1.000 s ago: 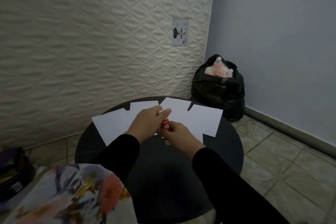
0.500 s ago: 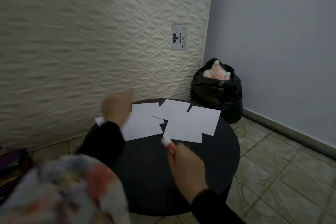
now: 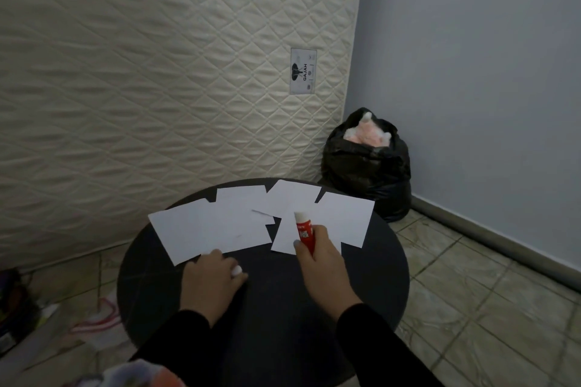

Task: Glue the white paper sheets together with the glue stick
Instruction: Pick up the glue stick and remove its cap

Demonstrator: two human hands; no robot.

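Note:
Several white paper sheets [image 3: 207, 226] lie overlapping across the far half of a round black table [image 3: 276, 308]. My right hand [image 3: 323, 264] grips a red glue stick [image 3: 304, 231] upright, its white tip bare, over the front edge of the right-hand sheets [image 3: 342, 220]. My left hand [image 3: 210, 283] rests on the table just in front of the left sheets. Its fingers pinch a small white cap [image 3: 236, 270].
A quilted mattress [image 3: 157, 72] leans against the wall behind the table. A full black rubbish bag [image 3: 367, 173] stands in the corner at the back right. Bags and clutter [image 3: 94, 320] lie on the tiled floor to the left.
My hands were together at the glue stick. The left hand pulled off, swung left, and now rests on the table with the cap. The right hand holds the stick uncapped.

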